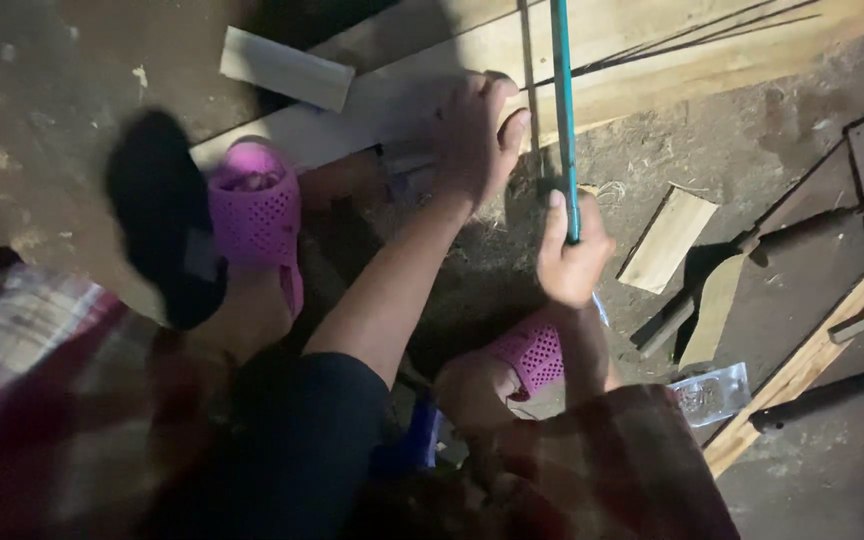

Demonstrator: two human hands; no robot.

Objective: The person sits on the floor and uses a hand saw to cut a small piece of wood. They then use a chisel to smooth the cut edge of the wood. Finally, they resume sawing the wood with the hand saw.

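Saw (563, 110): teal, thin-bladed, running from top centre of the frame down to centre-right; I'm seeing its blade crossing the long pale plank (652, 60) that is lying slantwise across the upper half.
Right hand (572, 255): clenched around the lower end of the saw, thumb lying up along it; I'm judging the thumb is steadying the blade's line.
Left hand (477, 135): lying flat on the plank just left of the blade, fingers curled over the far edge; I'm reading this as pressing the wood down so it isn't shifting under the strokes.
Left foot: in a pink perforated slipper (257, 215), upper left of centre, sitting against the near edge of the plank, likely bracing it.
Right foot: in the matching pink slipper (532, 352), lower centre, planted on the ground below the sawing hand.
Posture: I'm looking down past knees in plaid cloth at the bottom of the frame; the person is crouching low over the work.
Offcuts: a short pale block (287, 68) is lying at upper left, a flat wooden piece (667, 238) right of the saw, both well apart from the cut.
Clear packet (710, 392): lying lower right beside dark boards; I cannot tell its contents.
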